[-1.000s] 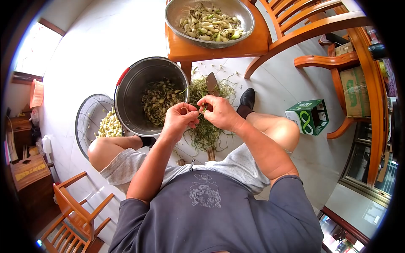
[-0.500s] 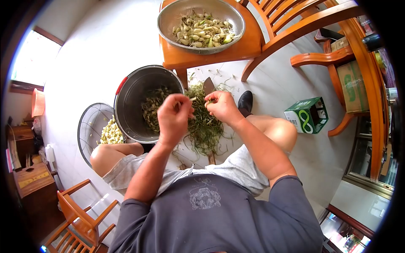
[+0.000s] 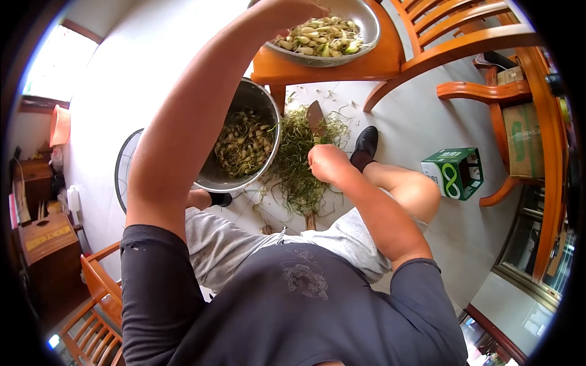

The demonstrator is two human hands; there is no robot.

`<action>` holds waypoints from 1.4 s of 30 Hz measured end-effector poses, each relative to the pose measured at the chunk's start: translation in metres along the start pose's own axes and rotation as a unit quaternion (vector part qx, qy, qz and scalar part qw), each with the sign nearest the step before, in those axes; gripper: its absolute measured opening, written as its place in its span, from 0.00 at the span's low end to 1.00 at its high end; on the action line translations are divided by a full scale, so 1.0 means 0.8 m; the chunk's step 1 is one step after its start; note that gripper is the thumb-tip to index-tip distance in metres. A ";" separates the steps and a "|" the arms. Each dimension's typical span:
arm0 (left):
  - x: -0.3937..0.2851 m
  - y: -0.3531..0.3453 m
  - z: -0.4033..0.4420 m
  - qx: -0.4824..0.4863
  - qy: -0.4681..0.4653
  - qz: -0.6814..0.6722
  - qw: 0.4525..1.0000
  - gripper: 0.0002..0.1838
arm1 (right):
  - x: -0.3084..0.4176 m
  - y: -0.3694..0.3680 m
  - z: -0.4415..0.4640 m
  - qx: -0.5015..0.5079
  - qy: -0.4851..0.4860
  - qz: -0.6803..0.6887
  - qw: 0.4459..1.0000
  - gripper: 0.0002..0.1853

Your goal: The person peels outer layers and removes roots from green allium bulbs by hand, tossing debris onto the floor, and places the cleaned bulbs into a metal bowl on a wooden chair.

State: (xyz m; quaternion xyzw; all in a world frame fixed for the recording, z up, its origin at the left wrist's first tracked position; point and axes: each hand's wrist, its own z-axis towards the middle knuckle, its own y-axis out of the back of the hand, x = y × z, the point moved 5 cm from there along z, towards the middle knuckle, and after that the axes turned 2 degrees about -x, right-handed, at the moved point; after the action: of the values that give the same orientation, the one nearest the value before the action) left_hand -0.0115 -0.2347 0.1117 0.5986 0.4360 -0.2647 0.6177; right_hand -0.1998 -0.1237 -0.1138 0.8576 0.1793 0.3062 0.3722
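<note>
My left hand (image 3: 296,11) reaches over the metal colander (image 3: 370,27) of pale, trimmed onion-like bulbs (image 3: 326,36). Its thumb and fingers are apart; the top of the frame cuts off part of the hand. My right hand (image 3: 329,163) is closed above a heap of green trimmings (image 3: 299,183); what its fingers hold is hidden. Just beyond that hand, a cleaver (image 3: 315,118) shows its blade, its handle end close to my fingers. To the left, a deep metal pot (image 3: 276,131) holds more bulbs with stems and roots (image 3: 244,143), partly behind my left forearm.
The colander rests on an orange wooden chair (image 3: 329,73). A wire basket (image 3: 125,161) shows behind my left arm. On the right are my black shoe (image 3: 366,141), a green and white carton (image 3: 453,174) and wooden furniture legs (image 3: 503,192). Scraps dot the pale floor.
My left hand has moved up from beside my right hand to the colander. My right hand has come slightly down and right in view. The whole view has shifted a little.
</note>
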 end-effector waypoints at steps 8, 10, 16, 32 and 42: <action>0.090 0.068 -0.134 -0.127 -0.073 0.029 0.989 0.25 | 0.018 0.032 -0.006 -0.156 0.076 0.125 0.977 0.08; 0.143 0.091 -0.181 -0.118 0.038 -0.065 0.990 0.22 | 0.044 0.045 -0.008 -0.168 0.157 0.211 0.950 0.09; 0.246 0.134 -0.245 -0.241 0.123 -0.243 0.932 0.18 | 0.165 0.042 0.056 0.037 0.196 0.151 0.968 0.11; 0.260 0.190 -0.287 -0.247 0.079 -0.047 0.965 0.11 | 0.183 -0.241 0.245 0.138 0.080 -0.181 0.971 0.24; 0.268 0.188 -0.291 -0.231 0.109 -0.022 0.967 0.12 | 0.164 -0.127 0.242 0.074 0.007 0.085 0.994 0.25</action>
State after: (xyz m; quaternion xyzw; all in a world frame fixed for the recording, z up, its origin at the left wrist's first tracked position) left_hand 0.1674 0.0547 0.0278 0.4549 0.5631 -0.1035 0.6821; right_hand 0.0179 -0.0883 -0.2420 0.8928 0.1311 0.3287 0.2788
